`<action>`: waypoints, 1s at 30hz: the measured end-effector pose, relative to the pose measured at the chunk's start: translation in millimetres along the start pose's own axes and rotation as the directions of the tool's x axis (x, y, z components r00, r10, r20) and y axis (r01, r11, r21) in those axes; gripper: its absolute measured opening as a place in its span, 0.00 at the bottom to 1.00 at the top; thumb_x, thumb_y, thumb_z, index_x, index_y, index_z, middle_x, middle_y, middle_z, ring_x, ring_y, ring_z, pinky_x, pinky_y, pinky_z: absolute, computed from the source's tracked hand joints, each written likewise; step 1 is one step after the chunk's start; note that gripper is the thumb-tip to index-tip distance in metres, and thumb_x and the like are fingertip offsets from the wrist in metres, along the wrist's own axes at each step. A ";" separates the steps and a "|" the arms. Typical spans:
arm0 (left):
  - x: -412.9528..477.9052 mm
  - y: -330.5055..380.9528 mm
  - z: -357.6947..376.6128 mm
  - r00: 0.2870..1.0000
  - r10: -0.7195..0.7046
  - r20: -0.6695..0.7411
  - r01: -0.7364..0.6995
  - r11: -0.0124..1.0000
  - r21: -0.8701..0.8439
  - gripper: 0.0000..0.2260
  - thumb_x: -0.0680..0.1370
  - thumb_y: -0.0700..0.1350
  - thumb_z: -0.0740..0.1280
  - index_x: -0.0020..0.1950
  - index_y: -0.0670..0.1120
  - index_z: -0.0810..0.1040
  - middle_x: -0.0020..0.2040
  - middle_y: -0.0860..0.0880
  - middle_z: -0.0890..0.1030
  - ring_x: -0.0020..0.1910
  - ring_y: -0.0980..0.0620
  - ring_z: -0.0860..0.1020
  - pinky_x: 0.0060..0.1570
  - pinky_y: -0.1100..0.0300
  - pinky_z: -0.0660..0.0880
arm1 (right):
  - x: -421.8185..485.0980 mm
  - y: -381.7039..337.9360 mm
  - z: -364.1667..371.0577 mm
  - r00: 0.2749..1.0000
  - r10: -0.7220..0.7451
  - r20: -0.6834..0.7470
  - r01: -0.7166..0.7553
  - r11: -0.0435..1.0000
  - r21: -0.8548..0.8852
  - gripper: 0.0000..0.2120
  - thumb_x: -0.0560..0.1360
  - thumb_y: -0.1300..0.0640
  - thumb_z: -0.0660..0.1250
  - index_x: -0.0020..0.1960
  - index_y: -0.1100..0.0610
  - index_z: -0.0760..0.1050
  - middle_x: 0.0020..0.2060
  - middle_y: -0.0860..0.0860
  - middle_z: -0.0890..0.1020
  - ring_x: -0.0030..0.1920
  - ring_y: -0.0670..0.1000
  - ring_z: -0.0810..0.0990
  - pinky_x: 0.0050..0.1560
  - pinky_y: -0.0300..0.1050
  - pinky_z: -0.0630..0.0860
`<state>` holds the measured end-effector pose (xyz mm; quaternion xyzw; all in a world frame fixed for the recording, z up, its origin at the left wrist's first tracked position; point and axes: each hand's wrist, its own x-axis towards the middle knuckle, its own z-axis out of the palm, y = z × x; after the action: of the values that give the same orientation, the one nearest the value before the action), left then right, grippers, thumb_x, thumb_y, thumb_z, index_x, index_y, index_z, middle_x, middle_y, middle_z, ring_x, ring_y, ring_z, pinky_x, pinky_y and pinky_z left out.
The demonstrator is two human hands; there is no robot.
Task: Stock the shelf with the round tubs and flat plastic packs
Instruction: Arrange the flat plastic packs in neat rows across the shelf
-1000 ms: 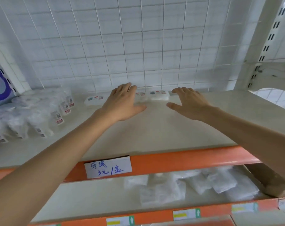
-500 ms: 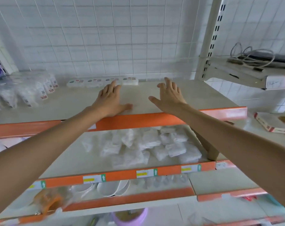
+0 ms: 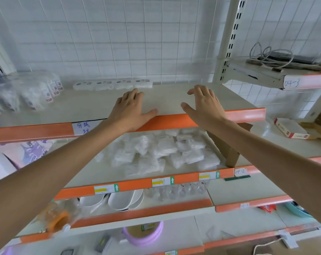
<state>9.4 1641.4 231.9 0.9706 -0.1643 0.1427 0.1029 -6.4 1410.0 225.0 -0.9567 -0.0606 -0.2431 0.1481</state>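
Observation:
A row of flat plastic packs (image 3: 112, 84) lies along the back of the top shelf (image 3: 167, 100), against the wire grid. My left hand (image 3: 131, 110) hovers palm down over the shelf's front edge, fingers straight, holding nothing. My right hand (image 3: 204, 103) is beside it to the right, also flat and empty, near the orange front rail (image 3: 244, 115). Both hands are well in front of the packs and apart from them. No round tubs are plainly visible on this shelf.
Clear bagged goods (image 3: 25, 92) fill the top shelf's left end. The shelf below holds a heap of white plastic bags (image 3: 165, 150) and a cardboard divider (image 3: 227, 151). Lower shelves carry white dishes (image 3: 119, 199) and a purple tub (image 3: 143, 234). A side shelf at right holds cables (image 3: 277, 57).
Both hands have drawn back from the flat packs at the shelf's rear to its front edge. The view has pulled away and tilted down, showing lower shelves.

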 end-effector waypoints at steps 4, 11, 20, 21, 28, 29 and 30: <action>-26.8 -5.5 -0.6 0.999 0.039 -0.009 -0.039 0.999 0.009 0.36 0.79 0.65 0.58 0.78 0.43 0.56 0.80 0.44 0.52 0.78 0.47 0.51 0.75 0.51 0.51 | -23.8 -9.8 2.9 1.000 -0.001 -0.012 0.001 1.000 -0.017 0.23 0.80 0.46 0.62 0.69 0.57 0.68 0.70 0.53 0.68 0.70 0.57 0.66 0.65 0.50 0.64; -69.5 -16.1 12.9 0.993 0.116 -0.030 -0.115 0.993 0.019 0.35 0.78 0.65 0.59 0.76 0.41 0.60 0.79 0.41 0.56 0.77 0.44 0.55 0.74 0.49 0.54 | -76.7 -26.0 15.3 0.989 -0.085 -0.122 0.088 0.996 0.016 0.16 0.77 0.52 0.66 0.63 0.58 0.73 0.62 0.54 0.75 0.62 0.57 0.73 0.62 0.50 0.69; -118.2 -18.2 60.7 0.968 0.202 -0.147 -0.204 0.979 -0.001 0.26 0.74 0.61 0.57 0.57 0.42 0.78 0.55 0.45 0.78 0.53 0.42 0.77 0.54 0.50 0.73 | -116.3 25.6 54.1 0.985 -0.172 -0.010 0.171 0.984 -0.049 0.09 0.73 0.57 0.69 0.53 0.56 0.77 0.47 0.51 0.80 0.51 0.56 0.78 0.49 0.45 0.68; -121.2 -17.9 73.6 0.973 0.197 -0.121 -0.201 0.979 -0.022 0.26 0.73 0.61 0.57 0.57 0.42 0.78 0.54 0.46 0.78 0.53 0.42 0.77 0.53 0.50 0.73 | -119.4 37.1 62.9 0.986 -0.151 0.064 0.156 0.985 -0.070 0.11 0.73 0.56 0.69 0.55 0.56 0.77 0.49 0.51 0.79 0.53 0.56 0.78 0.52 0.46 0.68; -102.1 -16.6 176.4 0.973 0.015 0.229 0.001 0.997 -0.072 0.27 0.77 0.56 0.66 0.72 0.45 0.67 0.72 0.48 0.68 0.70 0.45 0.67 0.65 0.55 0.62 | -117.3 97.1 127.5 0.857 -0.042 0.514 0.158 0.970 -0.184 0.29 0.76 0.53 0.66 0.75 0.53 0.61 0.74 0.51 0.64 0.73 0.54 0.64 0.70 0.52 0.61; -95.6 -17.7 189.7 0.966 -0.016 0.259 0.028 0.999 -0.045 0.28 0.77 0.55 0.67 0.73 0.45 0.65 0.73 0.48 0.67 0.70 0.45 0.66 0.65 0.54 0.62 | -114.5 101.6 137.3 0.842 -0.026 0.539 0.154 0.969 -0.193 0.31 0.77 0.54 0.66 0.77 0.53 0.59 0.76 0.52 0.60 0.75 0.55 0.61 0.71 0.52 0.60; -88.7 -19.6 201.7 0.959 -0.043 0.281 0.050 0.999 -0.019 0.30 0.77 0.55 0.67 0.74 0.45 0.63 0.74 0.47 0.65 0.71 0.44 0.65 0.66 0.53 0.62 | -111.3 105.4 147.0 0.832 -0.015 0.555 0.157 0.965 -0.208 0.33 0.77 0.55 0.66 0.78 0.53 0.56 0.78 0.52 0.56 0.76 0.55 0.59 0.72 0.52 0.59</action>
<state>-15.0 1635.4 12.1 0.9832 -0.1563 -0.0007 0.0948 -18.2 1351.1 21.3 -0.9931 -0.1134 0.0294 -0.0058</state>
